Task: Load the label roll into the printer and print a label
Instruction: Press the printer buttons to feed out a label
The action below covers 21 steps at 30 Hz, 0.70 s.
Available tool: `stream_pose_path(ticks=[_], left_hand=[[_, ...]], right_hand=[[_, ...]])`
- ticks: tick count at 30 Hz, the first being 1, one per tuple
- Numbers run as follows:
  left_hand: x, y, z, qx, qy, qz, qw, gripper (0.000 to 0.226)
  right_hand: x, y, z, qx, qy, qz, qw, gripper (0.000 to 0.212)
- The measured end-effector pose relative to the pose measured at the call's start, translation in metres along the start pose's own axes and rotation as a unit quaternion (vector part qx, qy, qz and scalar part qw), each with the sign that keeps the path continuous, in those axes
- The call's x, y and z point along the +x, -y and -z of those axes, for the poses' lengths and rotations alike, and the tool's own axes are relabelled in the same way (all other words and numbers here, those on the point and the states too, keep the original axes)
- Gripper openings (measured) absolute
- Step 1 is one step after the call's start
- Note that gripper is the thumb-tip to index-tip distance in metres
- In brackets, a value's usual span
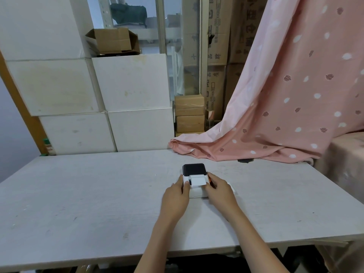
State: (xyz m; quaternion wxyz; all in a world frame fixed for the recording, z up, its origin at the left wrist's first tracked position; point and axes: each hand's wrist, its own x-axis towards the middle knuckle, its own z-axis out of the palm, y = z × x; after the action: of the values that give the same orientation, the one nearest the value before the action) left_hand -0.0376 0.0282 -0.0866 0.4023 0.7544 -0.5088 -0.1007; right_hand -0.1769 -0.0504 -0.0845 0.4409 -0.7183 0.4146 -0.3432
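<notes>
Storage-room vibes all round: stacked white foam-looking blocks (118,85) at the far left, brown cardboard cartons (189,113) behind, and a pink leaf-print cotton sheet (275,95) draped down onto the far right edge of the pale grey wood-grain tabletop (78,194). Sitting near the middle of that table is the small boxy plastic label printer with a white body and glossy black lid (194,175), and a strip of white label paper (197,181) is poking out the near side of it. The left hand (175,198) is pressed against the printer's left side, thumb up by the corner, and the right hand (220,191) is cupped on its right side, fingertips right at the edge of the paper; whether they're actually pinching the paper I can't tell. So both hands are braced on the box, one each side. My guess is the thing is light, with hard smooth plastic that'll skate on that tabletop, so holding the flat sides like this makes sense. The paper looks thin and floppy, easy to crease or tear crooked, so I'd grab it near the slot, not the loose end.
</notes>
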Motion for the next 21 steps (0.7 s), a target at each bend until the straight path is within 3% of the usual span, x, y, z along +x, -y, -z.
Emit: stream_pose_path(ticks=[21], left_hand=[[-0.0037,-0.0043,0.0041,-0.01,-0.011,-0.008,1.0,0.03]], right_hand=[[0.0037,-0.0079,-0.0012,0.024,0.005,0.015,1.0,0.031]])
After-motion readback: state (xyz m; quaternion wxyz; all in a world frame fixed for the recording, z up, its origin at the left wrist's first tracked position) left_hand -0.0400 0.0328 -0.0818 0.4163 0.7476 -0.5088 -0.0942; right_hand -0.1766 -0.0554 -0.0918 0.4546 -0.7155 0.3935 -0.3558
